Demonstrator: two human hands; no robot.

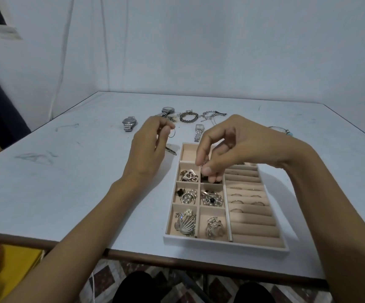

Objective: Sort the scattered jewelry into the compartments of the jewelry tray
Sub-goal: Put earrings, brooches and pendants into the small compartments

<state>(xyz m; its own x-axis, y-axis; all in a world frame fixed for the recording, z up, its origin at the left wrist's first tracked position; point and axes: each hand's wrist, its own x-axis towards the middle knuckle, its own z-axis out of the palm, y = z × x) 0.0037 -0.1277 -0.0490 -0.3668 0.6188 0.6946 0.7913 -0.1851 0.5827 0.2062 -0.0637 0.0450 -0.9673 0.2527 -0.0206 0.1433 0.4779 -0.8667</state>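
Over the jewelry tray (pixel 221 244), toward eleven o'clock, right hand (pixel 232 145) pinches a small piece (pixel 201 164); left hand (pixel 153 147), at ten o'clock, pinches a thin hoop (pixel 172 134).

head cam (wide-angle, sole view) | worn on head | faces forward-down | close above jewelry tray (pixel 221 244) on table (pixel 68 171)

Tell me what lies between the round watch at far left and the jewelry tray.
In the head view, the left hand, pinching a thin hoop, hangs over that stretch; under it a small metal piece lies just left of the jewelry tray.
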